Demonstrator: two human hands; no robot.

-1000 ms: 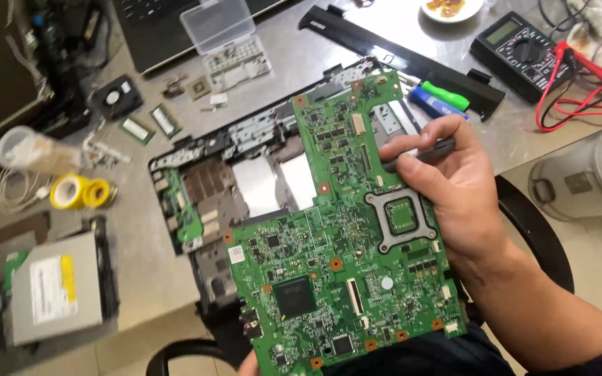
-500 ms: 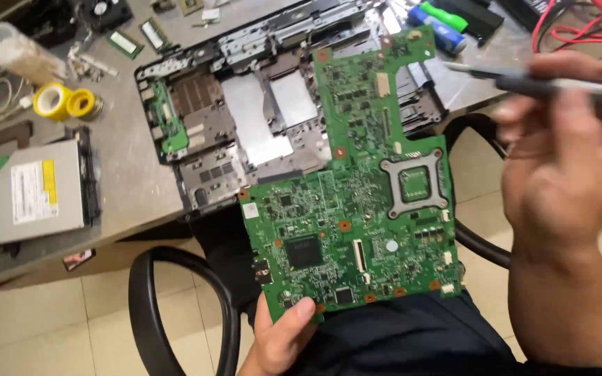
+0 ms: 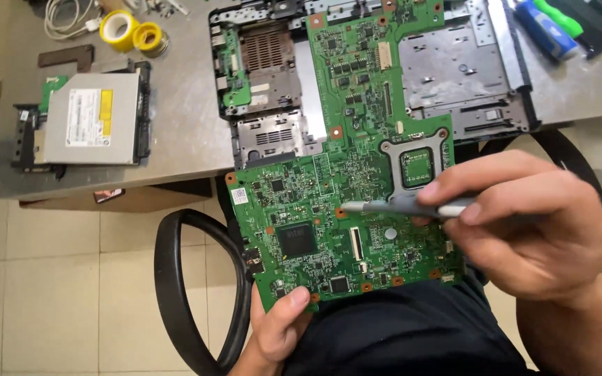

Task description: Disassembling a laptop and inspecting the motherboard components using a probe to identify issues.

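A large green circuit board (image 3: 329, 188) leans from my lap up over an opened laptop base (image 3: 454, 69) on the grey table (image 3: 182, 132). My left hand (image 3: 279, 327) grips the board's lower edge, thumb on top. My right hand (image 3: 531, 223) holds a thin grey tool (image 3: 398, 207) like a pen. Its tip rests on the board near a copper-ringed screw hole, just below the square processor socket (image 3: 416, 167).
An optical drive (image 3: 88, 125) lies at the table's left end, with two yellow tape rolls (image 3: 132, 31) and white cable behind it. Blue and green tool handles (image 3: 548, 24) sit at the far right. A black chair armrest (image 3: 175, 278) loops below the table edge, over tiled floor.
My right hand has come down from the upper right and set the tool's tip on the board. The view has shifted closer and lower; my left hand still grips the board's bottom edge.
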